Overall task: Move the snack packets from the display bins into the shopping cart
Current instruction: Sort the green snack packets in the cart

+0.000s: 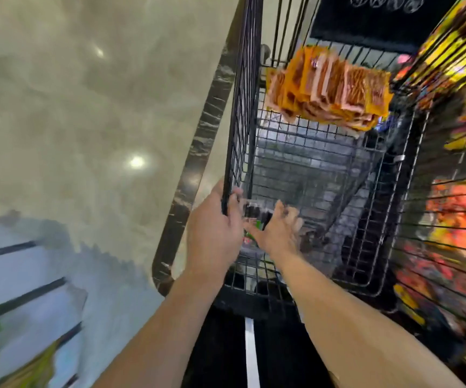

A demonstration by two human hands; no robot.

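The black wire shopping cart [241, 113] stands in front of me, seen from above. A heap of orange snack packets [330, 91] lies at its far end. My left hand [215, 228] grips the cart's near left corner wire, fingers curled over the rim. Just inside the near end, my right hand [279, 228] hovers with loosely spread fingers and holds nothing. A small green and red thing [254, 229] shows between my hands, too blurred to identify. The whole view is smeared by motion.
Wire display bins [456, 208] packed with orange, red and yellow snack packets line the right side, with another bin [450, 46] at the upper right. A shiny pale floor [86, 107] spreads to the left. A shelf [16, 289] sits at the lower left.
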